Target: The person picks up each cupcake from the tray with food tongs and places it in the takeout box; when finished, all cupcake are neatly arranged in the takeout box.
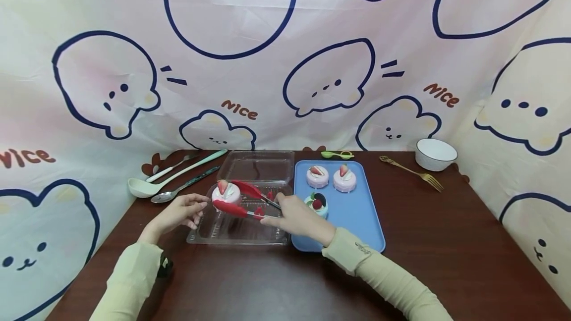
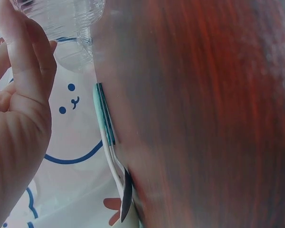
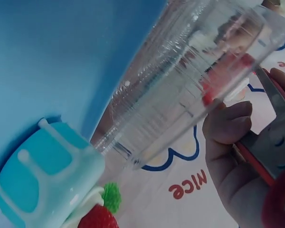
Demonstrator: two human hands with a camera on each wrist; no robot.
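Note:
My right hand (image 1: 300, 216) grips a pair of red-tipped tongs (image 1: 232, 208). Between the tong tips is a small pink-and-white cake (image 1: 226, 195) topped with a strawberry slice. The cake is over the left side of a clear plastic box (image 1: 250, 239), whose hinged lid (image 1: 257, 166) lies folded back. To the left of the cake, my left hand (image 1: 182, 212) is held near the box edge with fingers loosely bent and holding nothing. In the right wrist view the tongs (image 3: 275, 137) sit in the hand, and a blue-glazed cake (image 3: 50, 173) shows close by.
On the blue tray (image 1: 357, 222) stand two pink cakes (image 1: 317, 176) and the blue cake (image 1: 317, 205). A ladle (image 1: 144, 187) and several spoons lie at the left. Behind the tray is a green utensil (image 1: 336, 154); a gold fork (image 1: 412, 171) and white bowl (image 1: 435, 154) are at the right.

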